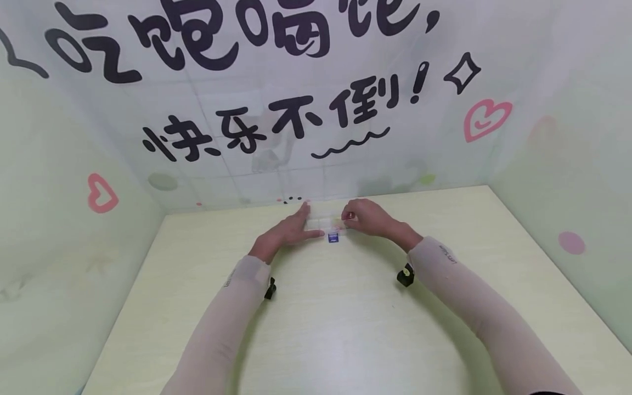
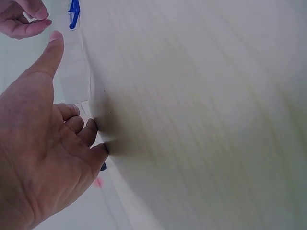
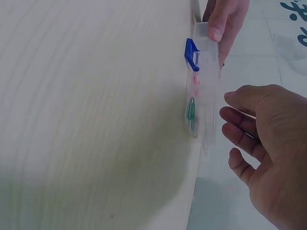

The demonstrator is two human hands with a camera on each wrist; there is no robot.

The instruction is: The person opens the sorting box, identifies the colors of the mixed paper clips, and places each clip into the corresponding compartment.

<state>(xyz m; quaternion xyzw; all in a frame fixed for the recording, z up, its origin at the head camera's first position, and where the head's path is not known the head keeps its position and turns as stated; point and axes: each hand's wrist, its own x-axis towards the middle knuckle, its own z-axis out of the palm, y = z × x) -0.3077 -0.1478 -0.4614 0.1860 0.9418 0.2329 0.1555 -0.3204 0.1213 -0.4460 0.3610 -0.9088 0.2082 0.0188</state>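
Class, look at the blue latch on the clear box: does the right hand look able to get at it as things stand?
Probably yes. The right hand hovers open beside the clear box, and the blue latch faces the bare table; the left hand holds the far end only.

Bright, even light from overhead; soft focus throughout.
The worktop [image 1: 345, 307] carries a pale glare patch near its front and faint shadows beneath both forearms. The head view bows at its edges; both wrist views are blurred, with a dark shadow under the left hand [image 2: 43, 158].
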